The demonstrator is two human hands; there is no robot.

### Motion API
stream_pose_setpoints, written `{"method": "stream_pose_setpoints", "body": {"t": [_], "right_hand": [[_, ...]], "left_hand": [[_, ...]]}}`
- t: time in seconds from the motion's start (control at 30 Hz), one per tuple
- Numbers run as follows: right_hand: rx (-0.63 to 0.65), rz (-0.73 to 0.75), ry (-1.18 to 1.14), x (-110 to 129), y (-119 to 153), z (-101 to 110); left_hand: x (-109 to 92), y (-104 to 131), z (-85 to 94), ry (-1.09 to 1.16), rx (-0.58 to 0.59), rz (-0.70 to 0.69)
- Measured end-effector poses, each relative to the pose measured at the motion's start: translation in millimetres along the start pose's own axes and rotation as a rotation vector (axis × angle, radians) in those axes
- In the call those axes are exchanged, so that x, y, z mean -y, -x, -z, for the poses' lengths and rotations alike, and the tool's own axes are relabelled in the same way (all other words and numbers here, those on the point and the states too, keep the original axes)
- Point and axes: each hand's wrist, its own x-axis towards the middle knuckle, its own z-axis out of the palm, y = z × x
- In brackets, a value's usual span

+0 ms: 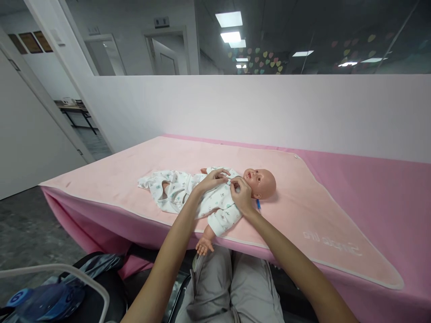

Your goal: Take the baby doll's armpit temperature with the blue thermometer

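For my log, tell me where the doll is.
In the head view, the doll lies near mid-picture on the pale pink mat, head to the right, left hand and right hand at its chest.

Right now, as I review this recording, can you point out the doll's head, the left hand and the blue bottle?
Doll's head (263, 184): head camera view, on the bare side of it.
Left hand (213, 180): head camera view, on its back.
Blue bottle (50, 302): head camera view, on its body.

Feet of the doll (266, 183) hidden; pink tablecloth (377, 193) cut off right
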Motion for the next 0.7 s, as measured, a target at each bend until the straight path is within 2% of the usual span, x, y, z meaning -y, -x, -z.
{"method": "stream_pose_setpoints", "body": {"t": [0.53,0.6,0.7], "right_hand": [[0.027,-0.011,0.032,-2.9,2.5,-1.3],[0.028,-0.002,0.045,-3.2,1.6,-1.4],[0.027,0.029,0.085,-3.7,0.9,-2.0]], "left_hand": [[-6.5,2.5,-1.2,-0.006,-0.032,0.032],[-7.3,3.4,0.6,0.015,-0.072,0.054],[-7.5,8.1,7.8,0.170,-0.219,0.140]]}}
